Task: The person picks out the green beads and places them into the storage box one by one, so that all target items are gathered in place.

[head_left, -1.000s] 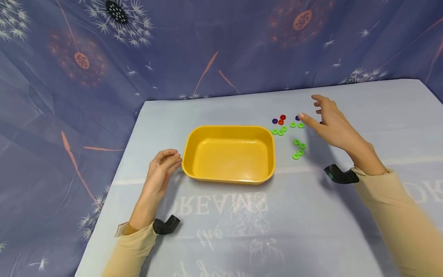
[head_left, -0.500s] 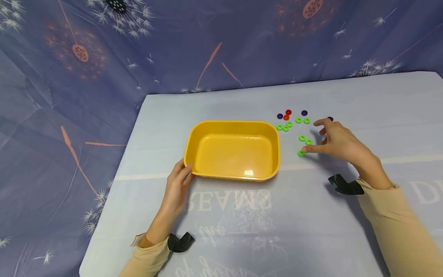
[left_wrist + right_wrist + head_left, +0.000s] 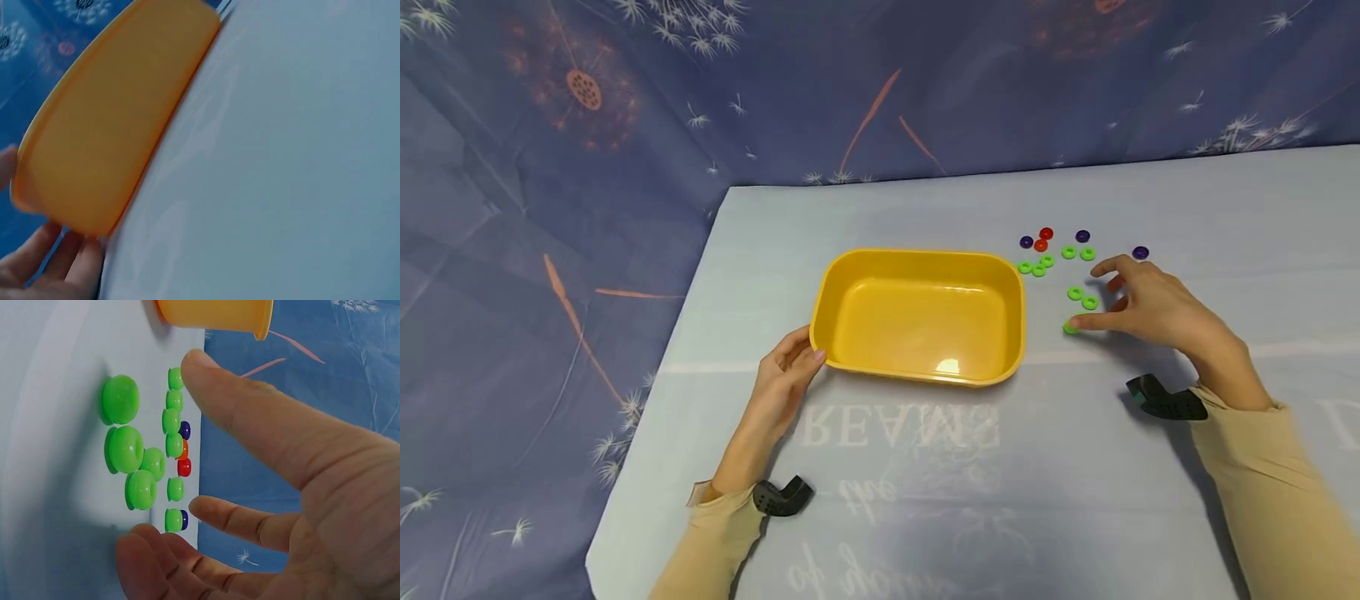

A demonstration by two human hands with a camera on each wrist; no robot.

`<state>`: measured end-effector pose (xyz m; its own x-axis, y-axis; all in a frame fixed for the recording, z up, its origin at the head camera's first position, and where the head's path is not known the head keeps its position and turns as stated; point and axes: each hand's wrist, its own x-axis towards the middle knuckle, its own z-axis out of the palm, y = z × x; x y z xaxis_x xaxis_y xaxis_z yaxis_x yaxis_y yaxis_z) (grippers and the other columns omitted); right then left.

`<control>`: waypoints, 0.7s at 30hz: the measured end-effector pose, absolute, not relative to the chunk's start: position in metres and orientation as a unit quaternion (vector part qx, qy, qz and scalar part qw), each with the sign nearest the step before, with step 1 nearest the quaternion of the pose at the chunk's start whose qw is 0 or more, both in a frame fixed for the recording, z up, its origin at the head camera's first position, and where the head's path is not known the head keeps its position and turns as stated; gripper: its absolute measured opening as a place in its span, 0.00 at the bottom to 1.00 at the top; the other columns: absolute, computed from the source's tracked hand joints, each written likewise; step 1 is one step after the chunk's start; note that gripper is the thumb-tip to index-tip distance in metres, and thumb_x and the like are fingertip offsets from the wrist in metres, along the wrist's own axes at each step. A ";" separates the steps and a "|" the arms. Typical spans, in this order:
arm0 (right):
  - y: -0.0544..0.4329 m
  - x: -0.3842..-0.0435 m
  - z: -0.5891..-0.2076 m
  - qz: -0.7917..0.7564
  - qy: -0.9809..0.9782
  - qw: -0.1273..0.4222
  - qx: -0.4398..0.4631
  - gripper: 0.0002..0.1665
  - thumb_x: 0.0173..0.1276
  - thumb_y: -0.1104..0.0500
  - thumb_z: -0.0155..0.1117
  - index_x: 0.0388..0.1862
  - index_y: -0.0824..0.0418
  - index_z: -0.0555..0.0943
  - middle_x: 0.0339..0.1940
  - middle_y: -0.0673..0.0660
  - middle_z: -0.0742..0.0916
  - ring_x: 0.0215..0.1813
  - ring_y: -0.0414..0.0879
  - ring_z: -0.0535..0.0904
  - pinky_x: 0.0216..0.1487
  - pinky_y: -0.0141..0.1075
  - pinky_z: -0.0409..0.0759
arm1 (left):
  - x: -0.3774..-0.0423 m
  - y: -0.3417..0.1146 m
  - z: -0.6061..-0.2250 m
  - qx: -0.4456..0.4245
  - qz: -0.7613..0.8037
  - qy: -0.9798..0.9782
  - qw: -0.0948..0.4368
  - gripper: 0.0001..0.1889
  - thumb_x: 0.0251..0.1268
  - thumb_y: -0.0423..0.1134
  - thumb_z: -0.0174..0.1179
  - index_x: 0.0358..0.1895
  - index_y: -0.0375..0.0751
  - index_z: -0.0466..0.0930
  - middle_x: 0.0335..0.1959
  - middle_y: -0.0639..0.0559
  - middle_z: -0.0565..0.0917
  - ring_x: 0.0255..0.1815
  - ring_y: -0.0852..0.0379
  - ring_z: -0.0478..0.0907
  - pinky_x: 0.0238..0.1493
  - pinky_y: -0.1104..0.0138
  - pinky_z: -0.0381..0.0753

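Observation:
A yellow rectangular tray sits on the table, and my left hand grips its near left corner. The thumb lies at the rim while the fingers are against the outer wall, as the left wrist view shows. To the right of the tray, my right hand hovers over small green rings, thumb and fingers spread apart with nothing between them. Its thumb tip overlaps the nearest green ring in the head view. In the right wrist view several green rings lie between thumb and fingers.
Behind the green rings lie a red bead, an orange-red bead and purple beads. One purple bead is just beyond the right hand. A pale printed cloth covers the table; a blue-purple patterned curtain hangs behind.
My left hand has moved right to the tray's corner and taken hold of it. My right hand has come down toward the nearer green rings. The head view has shifted slightly.

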<state>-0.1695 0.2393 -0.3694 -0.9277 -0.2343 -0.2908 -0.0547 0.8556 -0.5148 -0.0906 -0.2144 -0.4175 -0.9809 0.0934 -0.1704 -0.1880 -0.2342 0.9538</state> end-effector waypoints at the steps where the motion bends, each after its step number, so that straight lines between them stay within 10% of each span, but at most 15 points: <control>1: 0.240 -0.170 -0.370 -0.257 0.947 0.174 -0.078 0.56 0.55 0.37 0.75 0.69 0.68 0.62 0.56 0.74 0.76 0.49 0.63 0.77 0.46 0.55 0.75 | -0.093 -0.217 -0.417 -0.035 0.786 0.609 0.102 0.23 0.68 0.25 0.53 0.65 0.31 0.66 0.55 0.50 0.77 0.53 0.58 0.77 0.57 0.71 0.77; 10: 0.251 -0.172 -0.380 -0.253 0.950 0.170 -0.072 0.54 0.54 0.37 0.75 0.68 0.66 0.64 0.57 0.74 0.75 0.50 0.62 0.76 0.47 0.56 0.73 | -0.128 -0.238 -0.407 0.011 0.756 0.622 0.204 0.17 0.65 0.21 0.54 0.56 0.34 0.70 0.47 0.50 0.79 0.47 0.58 0.79 0.51 0.71 0.80; 21: 0.254 -0.171 -0.381 -0.266 0.946 0.169 -0.077 0.52 0.52 0.39 0.78 0.66 0.65 0.66 0.56 0.72 0.75 0.48 0.59 0.77 0.47 0.53 0.73 | -0.131 -0.241 -0.421 0.055 0.768 0.611 0.185 0.15 0.68 0.22 0.54 0.53 0.39 0.75 0.45 0.52 0.83 0.45 0.61 0.80 0.50 0.73 0.80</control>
